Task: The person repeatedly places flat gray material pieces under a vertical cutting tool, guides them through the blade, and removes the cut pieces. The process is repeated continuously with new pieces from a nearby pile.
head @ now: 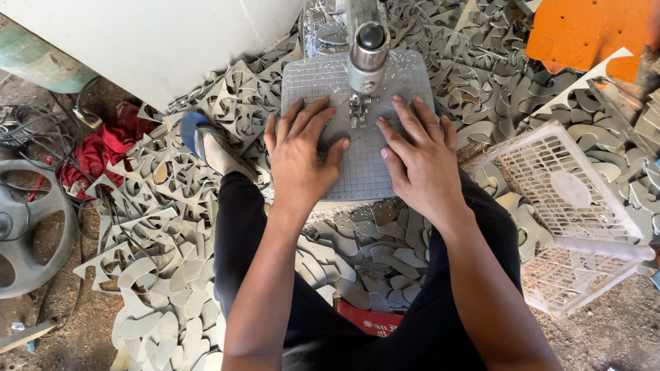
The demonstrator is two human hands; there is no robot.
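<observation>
Nearest the camera, the person's knees in dark trousers frame a red box (371, 320) on the ground, amid a heap of grey offcuts (172, 233).

Above the knees, both hands lie flat on a grey sheet (361, 172) that rests on the machine's gridded table (323, 75). The left hand (299, 154) presses down with fingers spread, thumb toward the middle. The right hand (419, 161) does the same on the other side, its fingers angled toward the cutter. Neither hand is closed around anything; both are open, palms down on the sheet.

The sheet lies under and between the two hands, its near edge just past the wrists. Its long axis runs away from the person, toward the machine head (368, 55), whose blade (357, 113) meets the sheet between the fingertips.

To the right, a white basket (605, 227) stands tilted, with a pale oval piece (569, 189) inside. A foot in a sandal (210, 148) rests on the offcuts at left. Farther left are a red cloth (100, 151) and a wheel (31, 227). At the far right is an orange plate (591, 34).
</observation>
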